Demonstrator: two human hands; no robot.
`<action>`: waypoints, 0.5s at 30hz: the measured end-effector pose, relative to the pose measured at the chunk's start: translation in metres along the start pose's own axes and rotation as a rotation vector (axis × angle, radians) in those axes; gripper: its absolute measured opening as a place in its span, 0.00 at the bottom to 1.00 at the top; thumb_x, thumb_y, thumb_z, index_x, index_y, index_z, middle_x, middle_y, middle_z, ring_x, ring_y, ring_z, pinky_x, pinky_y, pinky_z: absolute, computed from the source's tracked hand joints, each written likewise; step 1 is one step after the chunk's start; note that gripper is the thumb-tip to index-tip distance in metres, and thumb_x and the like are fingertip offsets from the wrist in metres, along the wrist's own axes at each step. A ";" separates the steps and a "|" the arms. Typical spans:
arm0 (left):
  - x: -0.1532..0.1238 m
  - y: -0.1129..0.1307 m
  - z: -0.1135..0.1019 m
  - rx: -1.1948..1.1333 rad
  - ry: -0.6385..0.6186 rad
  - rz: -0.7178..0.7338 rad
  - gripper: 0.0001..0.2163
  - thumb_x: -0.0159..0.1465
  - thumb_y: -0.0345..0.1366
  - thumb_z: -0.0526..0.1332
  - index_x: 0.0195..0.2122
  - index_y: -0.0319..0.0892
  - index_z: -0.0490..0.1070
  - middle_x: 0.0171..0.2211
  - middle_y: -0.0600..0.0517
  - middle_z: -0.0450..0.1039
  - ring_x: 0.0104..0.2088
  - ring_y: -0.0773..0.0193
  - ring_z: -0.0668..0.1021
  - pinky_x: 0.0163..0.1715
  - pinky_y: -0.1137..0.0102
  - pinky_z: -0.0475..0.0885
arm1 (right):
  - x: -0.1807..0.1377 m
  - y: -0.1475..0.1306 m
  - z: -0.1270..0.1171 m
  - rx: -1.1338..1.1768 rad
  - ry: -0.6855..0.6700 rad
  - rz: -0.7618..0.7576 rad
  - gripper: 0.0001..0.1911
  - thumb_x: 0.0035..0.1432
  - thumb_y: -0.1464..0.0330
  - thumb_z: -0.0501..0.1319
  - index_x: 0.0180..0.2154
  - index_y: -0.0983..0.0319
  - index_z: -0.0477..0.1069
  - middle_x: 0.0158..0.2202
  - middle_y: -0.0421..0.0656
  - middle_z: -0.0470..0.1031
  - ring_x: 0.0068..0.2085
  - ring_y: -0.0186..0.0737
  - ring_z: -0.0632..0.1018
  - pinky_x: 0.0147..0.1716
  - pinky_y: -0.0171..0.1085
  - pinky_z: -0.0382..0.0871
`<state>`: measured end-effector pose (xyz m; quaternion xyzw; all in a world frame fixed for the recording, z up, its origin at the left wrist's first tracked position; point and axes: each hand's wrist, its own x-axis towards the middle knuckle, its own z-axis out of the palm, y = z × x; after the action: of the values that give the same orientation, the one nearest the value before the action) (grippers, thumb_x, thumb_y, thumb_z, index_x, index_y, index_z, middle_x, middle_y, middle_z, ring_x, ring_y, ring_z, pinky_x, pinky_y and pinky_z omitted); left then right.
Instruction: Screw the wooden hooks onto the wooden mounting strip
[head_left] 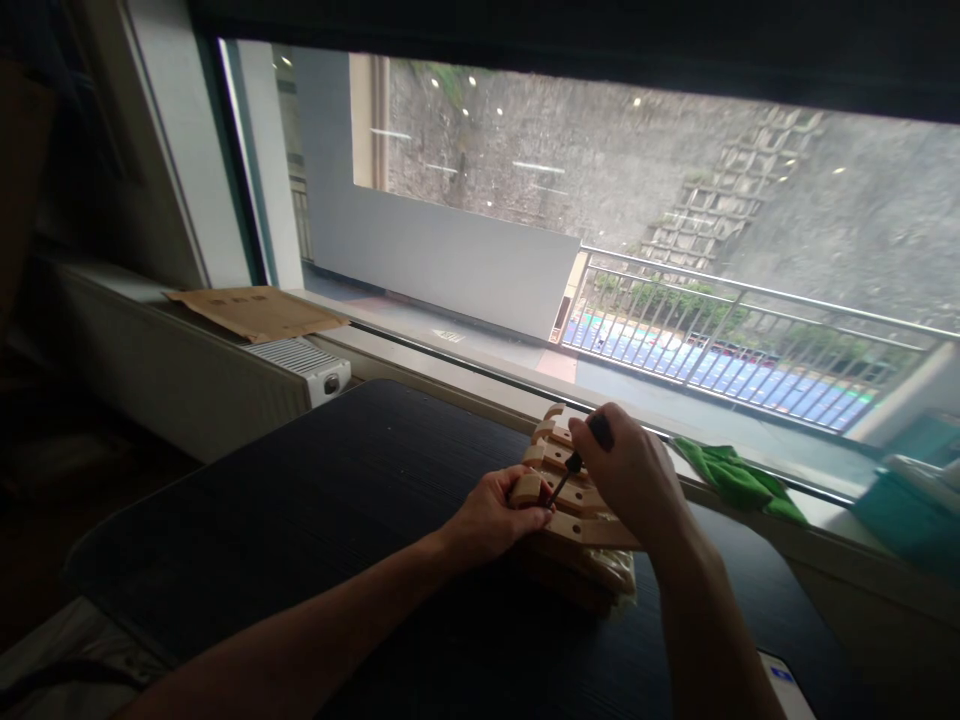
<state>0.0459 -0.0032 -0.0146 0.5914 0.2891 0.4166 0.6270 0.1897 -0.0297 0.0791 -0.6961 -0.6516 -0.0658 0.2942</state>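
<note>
My right hand [637, 475] is wrapped round the dark handle of a screwdriver [572, 466], which slants down to the left. Its tip meets a light wooden piece close to my left fingertips. My left hand [491, 515] grips the curved end of that wooden piece [529, 489] between thumb and fingers. Several similar wooden pieces [556, 456] with round holes and curled ends lie in a row behind it. Beneath them is a stack with a pale, shiny plastic wrapping [615, 568]. Whether a screw sits under the tip is hidden.
The dark table [315, 510] stands against a window sill. A green cloth [739, 480] lies on the sill at right, near a teal container [907, 515]. At left, a brown envelope [259, 312] rests by a white radiator [300, 365]. A phone-like object [781, 680] is at lower right.
</note>
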 end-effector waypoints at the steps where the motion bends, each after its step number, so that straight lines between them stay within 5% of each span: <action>1: 0.000 -0.001 0.000 0.007 0.002 0.004 0.09 0.47 0.34 0.67 0.29 0.38 0.71 0.25 0.56 0.66 0.27 0.69 0.68 0.29 0.75 0.63 | -0.002 -0.001 -0.002 0.024 -0.014 -0.026 0.12 0.58 0.58 0.51 0.31 0.58 0.65 0.21 0.38 0.69 0.22 0.35 0.66 0.24 0.33 0.49; 7: 0.003 -0.005 -0.001 -0.003 -0.020 0.014 0.10 0.48 0.34 0.67 0.29 0.38 0.70 0.26 0.54 0.69 0.27 0.68 0.70 0.30 0.73 0.64 | -0.011 -0.012 -0.014 -0.034 -0.098 -0.207 0.08 0.59 0.62 0.52 0.35 0.55 0.68 0.21 0.35 0.69 0.21 0.34 0.66 0.23 0.33 0.47; 15: 0.001 -0.003 0.000 0.030 0.012 0.001 0.09 0.47 0.34 0.68 0.28 0.38 0.70 0.24 0.57 0.66 0.25 0.70 0.68 0.28 0.75 0.63 | -0.004 -0.005 -0.003 -0.089 -0.032 -0.065 0.10 0.57 0.59 0.52 0.31 0.58 0.66 0.19 0.37 0.67 0.21 0.35 0.65 0.23 0.34 0.46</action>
<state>0.0468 -0.0017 -0.0170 0.5984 0.2985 0.4161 0.6162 0.1851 -0.0341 0.0812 -0.6879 -0.6749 -0.0933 0.2501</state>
